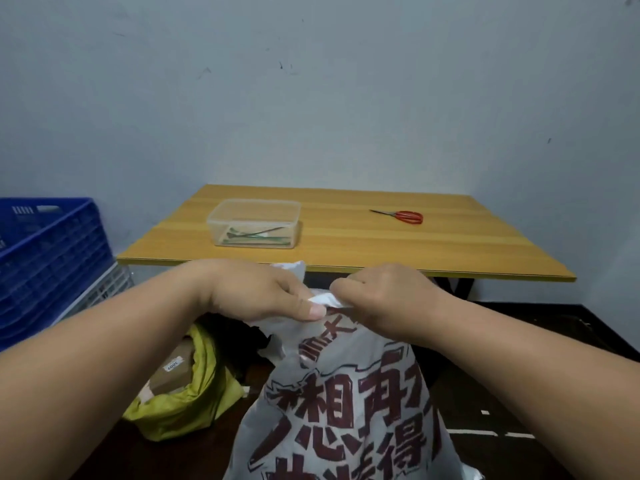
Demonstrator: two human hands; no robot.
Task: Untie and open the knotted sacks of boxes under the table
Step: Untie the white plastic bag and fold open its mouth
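Note:
A white plastic sack (339, 410) printed with large dark red characters stands on the dark floor in front of the wooden table (346, 244). Its top is gathered into a knot (325, 299) between my hands. My left hand (263, 292) pinches the knot's left side with thumb and fingers. My right hand (388, 299) grips the white plastic on the right side. To the left lies a yellow-green sack (194, 400), open at the top, with brown cardboard boxes (173, 368) showing inside.
On the table stand a clear plastic container (254, 223) holding thin green strips and red-handled scissors (403, 215). A blue plastic crate (45, 258) stands at the left over a white crate. A grey wall rises behind the table.

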